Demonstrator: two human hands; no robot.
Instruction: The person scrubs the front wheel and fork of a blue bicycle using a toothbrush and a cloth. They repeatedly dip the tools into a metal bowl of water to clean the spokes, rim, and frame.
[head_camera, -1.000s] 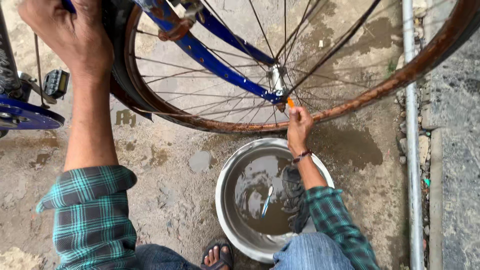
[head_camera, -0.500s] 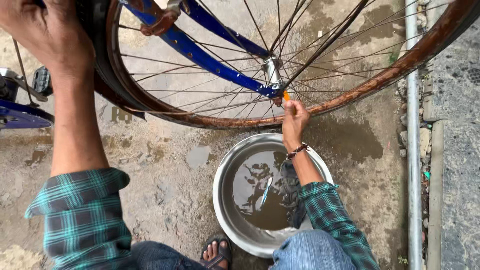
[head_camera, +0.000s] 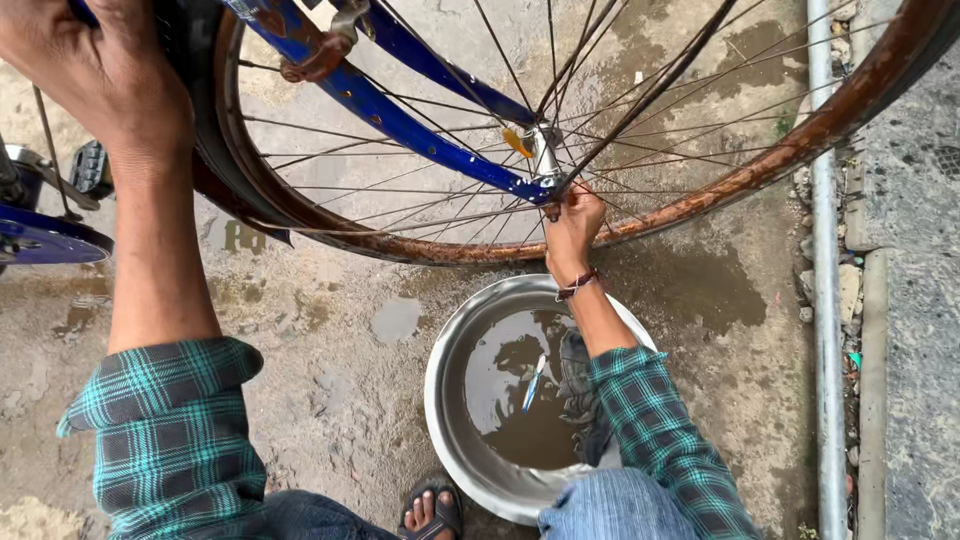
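Closed around the top of the black tyre (head_camera: 200, 130), the left hand (head_camera: 100, 75) holds the wheel near the upper left corner of the view, fingers wrapped over the rubber, just as it did a second ago. By contrast, the right hand (head_camera: 572, 222) has crept up from the rusty rim (head_camera: 760, 170) toward the hub (head_camera: 545, 160), where the spokes meet the blue frame (head_camera: 400, 110); its fingers are pinched shut there, and the small orange piece (head_camera: 517, 140) that showed above the fingertips before now sits clear of them, beside the axle. Whether anything is held in that pinch cannot be told. Judging from this, the work at the axle is being done by fingertip. Below the wheel, on the wet concrete floor (head_camera: 330, 330), stands the metal basin (head_camera: 450, 390) of murky water.
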